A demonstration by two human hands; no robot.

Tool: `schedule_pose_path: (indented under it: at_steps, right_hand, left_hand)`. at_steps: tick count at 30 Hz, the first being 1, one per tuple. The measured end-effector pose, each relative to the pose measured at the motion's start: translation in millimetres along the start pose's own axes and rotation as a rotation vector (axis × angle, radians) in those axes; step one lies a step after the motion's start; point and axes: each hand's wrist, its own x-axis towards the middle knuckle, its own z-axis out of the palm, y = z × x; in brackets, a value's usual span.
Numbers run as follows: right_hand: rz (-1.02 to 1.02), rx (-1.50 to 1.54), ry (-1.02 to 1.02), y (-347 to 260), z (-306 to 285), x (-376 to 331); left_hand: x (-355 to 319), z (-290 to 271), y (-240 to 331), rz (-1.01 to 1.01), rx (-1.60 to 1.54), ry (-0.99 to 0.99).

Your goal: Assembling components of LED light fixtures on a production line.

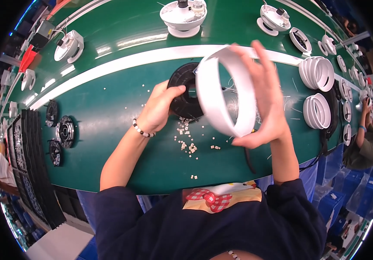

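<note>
My left hand [157,104] grips a round black plastic disc [178,96] by its left edge, thumb on its face, holding it up over the green table. In my right hand [264,95] is a wide white ring [208,97], its fingers along the upper rim and the thumb below; this hand is slightly blurred. The ring stands tilted just right of the disc and overlaps its right side, so I cannot tell whether the two touch. Under the disc, many tiny white connectors [191,148] lie scattered on the table.
White rings [316,112] stand stacked at the right beside black cables [333,108]. Several black discs [65,131] lie at the left near a black parts rack [26,160]. White domed units [183,19] stand along the far belt. Another person [364,138] works at far right.
</note>
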Motion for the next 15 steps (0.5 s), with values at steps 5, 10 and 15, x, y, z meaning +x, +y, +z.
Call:
schedule_pose_path:
  at_steps: [5, 10, 15]
  right_hand:
    - [0.049, -0.353, -0.047, 8.9, 3.9, -4.8]
    - [0.104, -0.435, -0.061, 16.2, 30.8, -6.2]
    - [0.092, -0.355, -0.07, 22.0, 33.2, -6.3]
  left_hand:
    - [1.9, 0.8, -3.4, -0.097, -0.144, -0.046]
    - [3.0, 11.8, -11.4, -0.048, -0.484, -0.083]
    - [3.9, 3.3, -18.5, -0.124, -0.855, -0.341]
